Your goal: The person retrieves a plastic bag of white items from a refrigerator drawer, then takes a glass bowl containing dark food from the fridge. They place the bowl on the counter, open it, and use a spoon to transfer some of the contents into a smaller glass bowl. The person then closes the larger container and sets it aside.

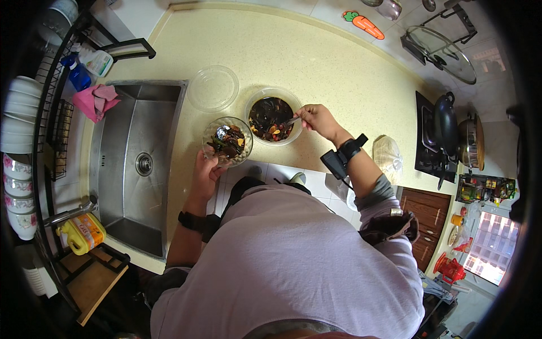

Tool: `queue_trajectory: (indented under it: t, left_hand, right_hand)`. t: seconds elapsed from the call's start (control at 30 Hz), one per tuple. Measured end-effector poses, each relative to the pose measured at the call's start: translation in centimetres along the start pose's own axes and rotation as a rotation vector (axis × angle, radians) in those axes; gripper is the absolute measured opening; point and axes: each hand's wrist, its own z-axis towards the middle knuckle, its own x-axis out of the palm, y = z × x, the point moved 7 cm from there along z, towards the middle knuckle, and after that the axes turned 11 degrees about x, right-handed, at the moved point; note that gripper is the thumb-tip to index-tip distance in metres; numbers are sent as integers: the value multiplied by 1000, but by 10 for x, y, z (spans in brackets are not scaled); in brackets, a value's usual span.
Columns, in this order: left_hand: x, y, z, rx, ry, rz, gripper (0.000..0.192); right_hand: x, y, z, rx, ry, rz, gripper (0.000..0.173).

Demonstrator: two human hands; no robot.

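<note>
My left hand [206, 171] grips the near rim of a clear glass bowl [207, 131] at the counter's front edge. Dark sliced food in sauce and a shiny spot lie in the bowl. Beside it, to the right, stands a round clear plastic tub [274, 90] of dark liquid with garlic and red chili pieces. My right hand [311, 118] pinches the handle of a metal utensil [293, 120] over the tub's right rim; its tip is hidden in the dark liquid. A clear plastic lid [213, 88] lies flat behind the glass bowl.
A steel sink [127, 169] is set in on the left, with a pink cloth [96, 101] at its back corner. A dish rack with stacked bowls [21, 114] stands far left. To the right are a tied plastic bag [387, 156] and a stove with a black wok [445, 120].
</note>
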Motion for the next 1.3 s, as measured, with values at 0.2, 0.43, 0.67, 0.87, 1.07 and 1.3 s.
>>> queue_trajectory:
  t: [0.2,0.43,0.67,0.87,1.07,1.3]
  left_hand:
    - [-3,2,1,1,-17,-25,35]
    - [-1,1,1,9,-12,-35,34]
    - [0,0,2,-9,-17,-12,35]
    - [0,0,3,-10,-9,-36,34]
    - [0,0,3,9,4,-49,35]
    - [-2,3,5,-5,-9,-56,37]
  right_hand:
    - [-7,-3,-8,64,63,95,22]
    - [1,-7,-17,32,97,225,22]
    - [5,-23,-20,23,-72,371,27]
    - [10,-34,-13,84,-166,477,29]
    - [5,-35,-13,67,-179,612,28]
    - [20,-20,-28,-39,-203,542,28]
